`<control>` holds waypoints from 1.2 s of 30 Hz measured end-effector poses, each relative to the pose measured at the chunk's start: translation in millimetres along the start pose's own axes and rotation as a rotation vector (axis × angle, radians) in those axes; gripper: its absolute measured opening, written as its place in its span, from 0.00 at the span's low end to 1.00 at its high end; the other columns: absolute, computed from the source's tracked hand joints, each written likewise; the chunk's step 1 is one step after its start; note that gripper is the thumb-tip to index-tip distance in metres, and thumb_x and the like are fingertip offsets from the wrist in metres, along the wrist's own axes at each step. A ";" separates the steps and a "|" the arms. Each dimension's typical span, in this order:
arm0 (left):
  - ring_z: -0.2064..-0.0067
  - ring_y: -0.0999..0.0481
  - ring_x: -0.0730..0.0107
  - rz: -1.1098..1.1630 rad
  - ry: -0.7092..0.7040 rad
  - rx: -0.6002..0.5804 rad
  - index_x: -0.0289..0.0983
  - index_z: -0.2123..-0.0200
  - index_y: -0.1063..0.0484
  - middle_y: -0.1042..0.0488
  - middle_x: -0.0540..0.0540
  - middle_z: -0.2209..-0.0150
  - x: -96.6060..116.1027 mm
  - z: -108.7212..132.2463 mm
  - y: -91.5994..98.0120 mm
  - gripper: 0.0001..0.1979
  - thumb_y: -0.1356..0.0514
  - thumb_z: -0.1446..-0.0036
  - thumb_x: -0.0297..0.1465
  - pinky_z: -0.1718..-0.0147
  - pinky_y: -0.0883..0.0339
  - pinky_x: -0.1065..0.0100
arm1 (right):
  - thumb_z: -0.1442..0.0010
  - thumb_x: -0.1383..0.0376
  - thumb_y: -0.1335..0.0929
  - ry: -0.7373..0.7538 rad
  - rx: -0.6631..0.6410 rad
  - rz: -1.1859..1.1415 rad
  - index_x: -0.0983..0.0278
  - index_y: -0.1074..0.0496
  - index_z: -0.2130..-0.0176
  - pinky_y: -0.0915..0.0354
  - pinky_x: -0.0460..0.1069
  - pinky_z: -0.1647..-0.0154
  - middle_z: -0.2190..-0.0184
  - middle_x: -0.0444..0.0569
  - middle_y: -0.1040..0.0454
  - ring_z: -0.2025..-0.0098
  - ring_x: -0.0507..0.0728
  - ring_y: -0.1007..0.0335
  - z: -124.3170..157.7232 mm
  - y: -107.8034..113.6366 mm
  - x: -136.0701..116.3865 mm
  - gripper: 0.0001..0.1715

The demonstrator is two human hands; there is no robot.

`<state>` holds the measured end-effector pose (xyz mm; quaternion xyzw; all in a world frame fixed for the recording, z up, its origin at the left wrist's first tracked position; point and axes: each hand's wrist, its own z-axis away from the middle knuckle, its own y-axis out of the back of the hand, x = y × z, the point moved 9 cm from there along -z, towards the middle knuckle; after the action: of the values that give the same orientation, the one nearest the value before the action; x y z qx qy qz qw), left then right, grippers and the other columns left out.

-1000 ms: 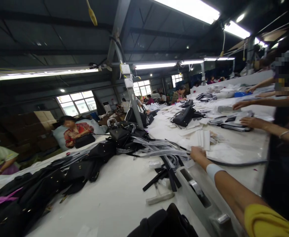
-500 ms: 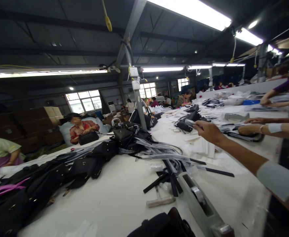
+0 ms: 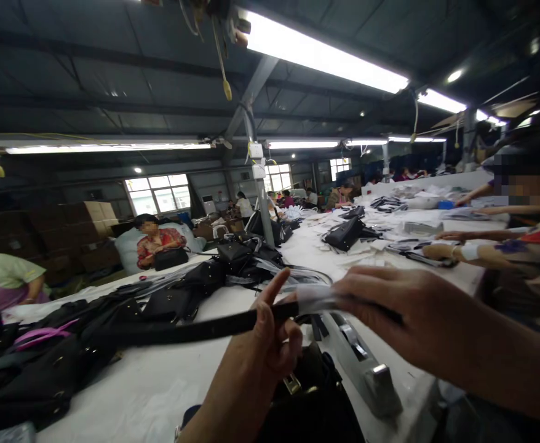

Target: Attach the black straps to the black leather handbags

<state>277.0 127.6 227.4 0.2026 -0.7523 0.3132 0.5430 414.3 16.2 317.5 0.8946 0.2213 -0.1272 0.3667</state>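
Note:
A long black strap (image 3: pixel 214 325) stretches across the front of the view, slightly blurred. My left hand (image 3: pixel 265 338) is closed around it, with the index finger pointing up. A whitish translucent wrap (image 3: pixel 315 299) covers the strap between my two hands. At its other side my right hand (image 3: pixel 385 301) grips the wrapped strap from above; its fingertips are partly smeared. Below my hands lies a black bag (image 3: pixel 316 400) with a gold-coloured zip pull. A grey tape dispenser (image 3: pixel 366 363) stands on the table just beneath my right hand.
Black bags (image 3: pixel 168 301) line the white table (image 3: pixel 159 381) on the left, with a pink strap (image 3: pixel 46 333) among them. A metal post (image 3: pixel 264 209) rises beyond. Co-workers sit or stand around; one co-worker's hands (image 3: pixel 440 251) work at the right.
My right hand has come back from the far side of the table to the front. My left hand has entered, and the black strap is now between both hands. The view has shifted.

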 end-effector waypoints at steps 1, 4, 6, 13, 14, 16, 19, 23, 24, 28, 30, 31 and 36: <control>0.65 0.27 0.70 -0.010 -0.010 0.066 0.43 0.41 0.29 0.24 0.41 0.49 1.5 7.6 7.9 0.33 0.40 0.43 0.56 0.70 0.32 0.74 | 0.38 0.55 0.32 0.003 -0.076 0.000 0.56 0.21 0.66 0.34 0.48 0.65 0.68 0.45 0.21 0.68 0.56 0.26 6.4 -10.9 -5.9 0.11; 0.69 0.29 0.72 -0.064 -0.043 0.188 0.38 0.52 0.23 0.22 0.41 0.53 6.7 28.8 30.6 0.27 0.40 0.42 0.54 0.72 0.33 0.74 | 0.34 0.55 0.35 -0.067 -0.324 -0.067 0.57 0.22 0.64 0.35 0.45 0.71 0.72 0.44 0.21 0.73 0.53 0.27 23.9 -41.7 -12.4 0.15; 0.73 0.33 0.75 -0.089 -0.048 0.253 0.38 0.52 0.24 0.21 0.40 0.55 9.4 39.4 49.8 0.27 0.40 0.41 0.54 0.77 0.38 0.76 | 0.35 0.52 0.35 -0.269 -0.478 -0.266 0.59 0.24 0.63 0.39 0.42 0.80 0.75 0.43 0.22 0.80 0.49 0.32 40.2 -63.4 -2.1 0.16; 0.81 0.49 0.85 -0.034 0.007 0.425 0.36 0.43 0.30 0.19 0.39 0.61 -4.3 67.0 132.0 0.32 0.38 0.42 0.52 0.84 0.55 0.79 | 0.39 0.47 0.31 -0.654 -0.763 -0.752 0.65 0.31 0.67 0.46 0.36 0.84 0.76 0.42 0.25 0.84 0.42 0.40 124.0 -161.7 28.7 0.23; 0.81 0.50 0.86 -0.011 0.023 0.433 0.35 0.43 0.29 0.19 0.38 0.62 -9.8 70.7 140.6 0.32 0.38 0.41 0.52 0.84 0.55 0.79 | 0.39 0.47 0.31 -0.671 -0.773 -0.776 0.65 0.32 0.67 0.47 0.36 0.84 0.76 0.42 0.25 0.84 0.42 0.40 134.6 -174.6 31.6 0.24; 0.81 0.50 0.87 0.018 0.051 0.440 0.34 0.44 0.29 0.19 0.38 0.63 -20.4 77.5 153.5 0.31 0.38 0.40 0.51 0.84 0.55 0.80 | 0.39 0.46 0.32 -0.696 -0.792 -0.817 0.65 0.31 0.66 0.48 0.36 0.85 0.75 0.42 0.25 0.84 0.41 0.39 151.5 -196.2 34.5 0.24; 0.82 0.49 0.87 0.025 0.055 0.443 0.32 0.44 0.28 0.19 0.36 0.63 -29.5 84.8 165.7 0.31 0.40 0.40 0.51 0.83 0.56 0.79 | 0.39 0.45 0.32 -0.716 -0.827 -0.854 0.64 0.30 0.64 0.46 0.36 0.84 0.74 0.42 0.25 0.83 0.42 0.37 165.6 -217.1 34.6 0.25; 0.82 0.47 0.85 0.017 0.023 0.484 0.32 0.44 0.28 0.19 0.34 0.61 -31.5 91.2 181.6 0.32 0.43 0.38 0.52 0.83 0.56 0.78 | 0.41 0.45 0.30 -0.691 -0.893 -0.843 0.64 0.27 0.63 0.40 0.38 0.80 0.72 0.44 0.24 0.80 0.45 0.33 175.6 -231.1 37.2 0.24; 0.82 0.47 0.86 0.026 0.015 0.499 0.32 0.44 0.28 0.19 0.33 0.60 -31.7 92.7 186.1 0.32 0.44 0.37 0.52 0.83 0.56 0.78 | 0.42 0.45 0.29 -0.691 -0.911 -0.841 0.64 0.27 0.63 0.40 0.39 0.79 0.72 0.44 0.24 0.80 0.45 0.33 179.7 -233.8 39.4 0.25; 0.82 0.47 0.86 0.065 0.003 0.537 0.32 0.45 0.27 0.19 0.33 0.59 -36.9 97.1 201.6 0.30 0.45 0.35 0.51 0.83 0.56 0.78 | 0.45 0.43 0.28 -0.715 -0.950 -0.820 0.63 0.26 0.63 0.40 0.40 0.79 0.71 0.44 0.24 0.79 0.46 0.32 200.2 -241.8 51.7 0.26; 0.82 0.47 0.86 0.051 0.008 0.537 0.32 0.46 0.27 0.19 0.33 0.58 -41.3 98.3 205.7 0.29 0.46 0.35 0.51 0.83 0.56 0.78 | 0.46 0.43 0.28 -0.717 -0.955 -0.821 0.63 0.26 0.64 0.41 0.40 0.78 0.70 0.44 0.24 0.78 0.47 0.31 208.3 -243.9 54.6 0.26; 0.82 0.47 0.85 0.039 0.015 0.534 0.32 0.46 0.27 0.19 0.33 0.58 -43.7 98.6 206.4 0.29 0.46 0.35 0.51 0.83 0.57 0.78 | 0.47 0.43 0.28 -0.716 -0.959 -0.831 0.63 0.26 0.64 0.41 0.40 0.78 0.71 0.44 0.24 0.78 0.47 0.31 211.3 -244.6 54.3 0.26; 0.81 0.46 0.84 0.033 0.047 0.496 0.33 0.45 0.27 0.20 0.33 0.57 -53.9 98.5 196.6 0.30 0.48 0.34 0.52 0.82 0.57 0.78 | 0.44 0.44 0.28 -0.746 -0.963 -0.858 0.65 0.25 0.63 0.40 0.40 0.77 0.70 0.46 0.23 0.77 0.48 0.29 217.2 -245.2 47.3 0.26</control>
<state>99.9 199.6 106.1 0.3100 -0.6429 0.5016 0.4888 321.3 31.0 0.2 0.3672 0.4431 -0.4434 0.6872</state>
